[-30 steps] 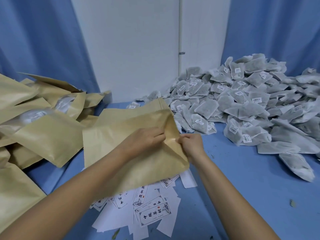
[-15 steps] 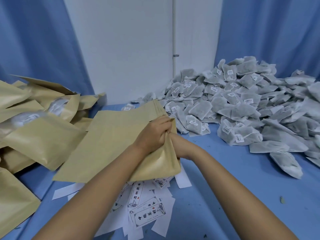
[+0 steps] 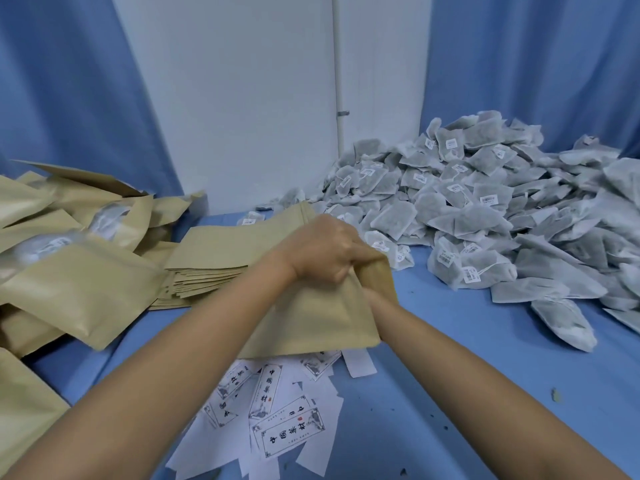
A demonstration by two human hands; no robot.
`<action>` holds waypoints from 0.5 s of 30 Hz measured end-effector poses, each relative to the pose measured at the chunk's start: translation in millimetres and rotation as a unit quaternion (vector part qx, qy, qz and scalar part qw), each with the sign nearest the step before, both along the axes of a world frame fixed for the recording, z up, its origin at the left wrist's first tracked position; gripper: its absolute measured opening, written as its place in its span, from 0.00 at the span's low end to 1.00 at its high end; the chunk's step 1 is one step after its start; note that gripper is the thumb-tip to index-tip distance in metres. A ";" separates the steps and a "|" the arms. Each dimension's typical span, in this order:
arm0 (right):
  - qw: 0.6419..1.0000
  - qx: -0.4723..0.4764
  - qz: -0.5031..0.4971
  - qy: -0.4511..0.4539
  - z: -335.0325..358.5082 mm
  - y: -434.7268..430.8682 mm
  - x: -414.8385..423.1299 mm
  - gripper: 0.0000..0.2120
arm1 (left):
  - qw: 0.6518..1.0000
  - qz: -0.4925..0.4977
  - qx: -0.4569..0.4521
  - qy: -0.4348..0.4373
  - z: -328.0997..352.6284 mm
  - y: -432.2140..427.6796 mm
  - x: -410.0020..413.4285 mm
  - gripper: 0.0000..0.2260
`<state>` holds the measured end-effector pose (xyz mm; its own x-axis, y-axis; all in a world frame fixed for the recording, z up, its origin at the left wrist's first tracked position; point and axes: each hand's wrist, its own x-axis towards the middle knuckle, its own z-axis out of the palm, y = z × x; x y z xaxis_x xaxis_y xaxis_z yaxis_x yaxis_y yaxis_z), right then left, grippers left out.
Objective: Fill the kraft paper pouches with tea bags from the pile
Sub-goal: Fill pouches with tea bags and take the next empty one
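Gripping one lip of the open pouch point(image 3: 311, 317), my left hand point(image 3: 325, 251) has its fingers curled tight on the paper. The pouch's long axis runs away from me, mouth up and turned right toward the tea bag pile point(image 3: 485, 209), bottom edge over the scattered labels point(image 3: 287, 431). It sits mid-table point(image 3: 467, 375), a blue top backed by blue curtains point(image 3: 536, 64) and a white wall point(image 3: 225, 98). Filled pouches point(image 3: 79, 285) lie left. A second ago both hands pinched the mouth; now my right hand point(image 3: 375, 299) is wrist-deep inside, its fingers hidden.
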<state>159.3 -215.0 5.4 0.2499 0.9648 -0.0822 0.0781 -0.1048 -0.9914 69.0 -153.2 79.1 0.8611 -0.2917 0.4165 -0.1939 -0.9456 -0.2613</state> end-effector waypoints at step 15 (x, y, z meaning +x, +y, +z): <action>0.947 -0.030 -0.160 -0.276 -76.9 110.0 139.7 0.40 | 0.974 0.220 -0.046 -0.006 8.9 79.9 -11.4 0.10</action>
<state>299.0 -105.0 -71.4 0.5490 0.8306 0.0935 0.5376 -0.2652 -0.8004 57.5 -73.3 87.9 0.8896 0.1443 0.4334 0.2383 -0.9560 -0.1709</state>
